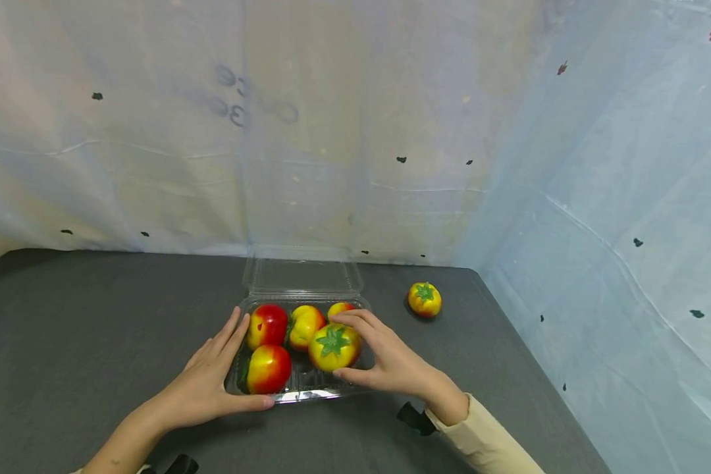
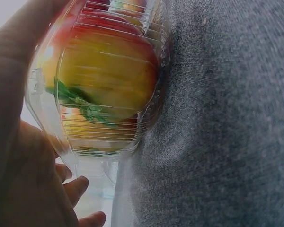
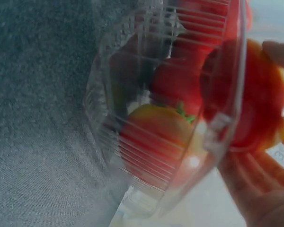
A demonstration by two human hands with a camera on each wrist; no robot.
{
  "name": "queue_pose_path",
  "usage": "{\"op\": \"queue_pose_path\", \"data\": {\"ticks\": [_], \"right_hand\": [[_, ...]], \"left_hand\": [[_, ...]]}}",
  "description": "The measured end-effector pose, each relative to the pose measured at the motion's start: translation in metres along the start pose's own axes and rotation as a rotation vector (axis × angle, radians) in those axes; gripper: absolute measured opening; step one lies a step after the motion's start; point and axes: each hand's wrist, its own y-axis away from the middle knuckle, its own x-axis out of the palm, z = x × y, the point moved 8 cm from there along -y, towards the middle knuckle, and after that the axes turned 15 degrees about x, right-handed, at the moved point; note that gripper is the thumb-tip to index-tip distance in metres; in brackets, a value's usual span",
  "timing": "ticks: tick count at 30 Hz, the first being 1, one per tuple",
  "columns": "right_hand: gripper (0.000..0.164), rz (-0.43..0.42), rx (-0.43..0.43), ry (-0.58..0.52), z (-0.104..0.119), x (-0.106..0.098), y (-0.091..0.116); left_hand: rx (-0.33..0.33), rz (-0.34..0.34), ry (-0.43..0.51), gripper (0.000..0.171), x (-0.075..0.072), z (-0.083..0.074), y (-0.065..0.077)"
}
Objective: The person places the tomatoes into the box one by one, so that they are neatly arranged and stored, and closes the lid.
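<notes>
A clear plastic clamshell box (image 1: 308, 394) lies on the dark table with its lid folded back. In its left part sit two red-and-yellow fruits, peach-like in shape (image 1: 268, 326); a yellow-red fruit (image 1: 306, 327) is in the middle and another (image 1: 340, 308) behind it, partly hidden. My left hand (image 1: 207, 382) rests along the box's left side, fingers straight, thumb at the front edge. My right hand (image 1: 391, 359) grips a round yellow-red fruit with a green star-shaped calyx (image 1: 334, 347) between thumb and fingers, over the box's right part. The right wrist view shows this held fruit (image 3: 248, 94) at the rim.
A similar yellow-red fruit with a green calyx (image 1: 424, 299) lies on the table (image 1: 480, 368) at the back right. The transparent lid (image 1: 305, 273) reaches back toward the pale sheet wall (image 1: 308, 164). Another sheet (image 1: 628, 230) hangs along the right edge.
</notes>
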Motion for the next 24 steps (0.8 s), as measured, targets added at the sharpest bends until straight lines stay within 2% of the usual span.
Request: {"op": "queue_pose_path", "data": {"ticks": [8,15,24], "right_hand": [[0.066,0.038,0.008,-0.031,-0.002,0.008,-0.002],[0.062,0.043,-0.042,-0.017,0.004,0.011,-0.004],[0.045,0.074,-0.053,-0.042,0.005,0.017,-0.005]], "left_hand": [[0.007,-0.006,-0.004,0.125,0.0,0.0,0.0],[0.01,-0.009,0.01,0.125,0.0,0.0,0.001],[0.006,-0.002,0.014,0.124,0.001,0.0,0.001]]}}
